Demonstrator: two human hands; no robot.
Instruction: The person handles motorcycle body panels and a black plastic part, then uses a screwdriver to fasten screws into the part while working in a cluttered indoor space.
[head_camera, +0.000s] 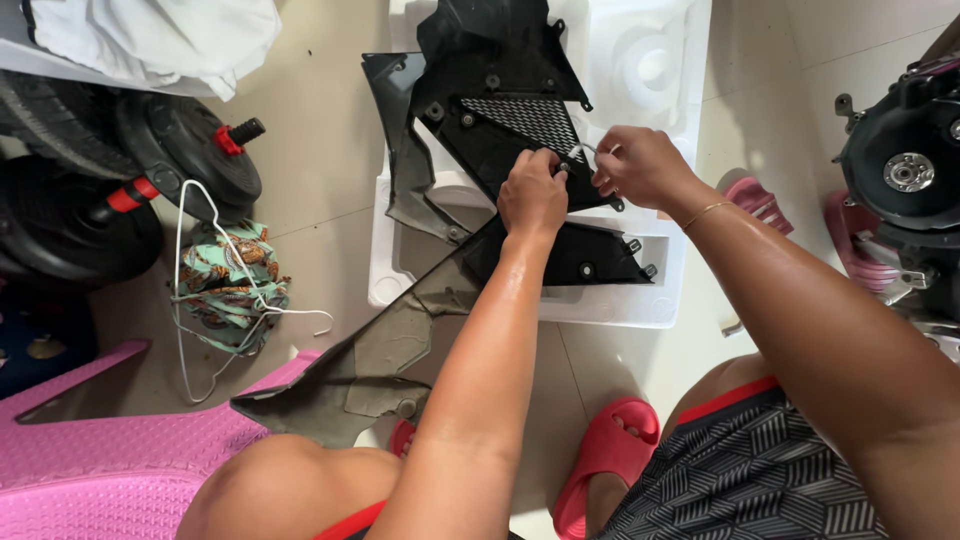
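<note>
Black plastic fairing panel with a mesh grille lies on white foam packing; left hand presses it, grip curled narrow, while right hand at three o'clock pinches a thin wire tool.

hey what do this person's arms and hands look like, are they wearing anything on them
Both arms are bare, with no sleeves and no gloves. The left hand has nothing on it or on its wrist. The right hand has a thin gold-coloured bracelet around the wrist. Both forearms look shiny, as if damp. No rings or watch can be seen.
</note>
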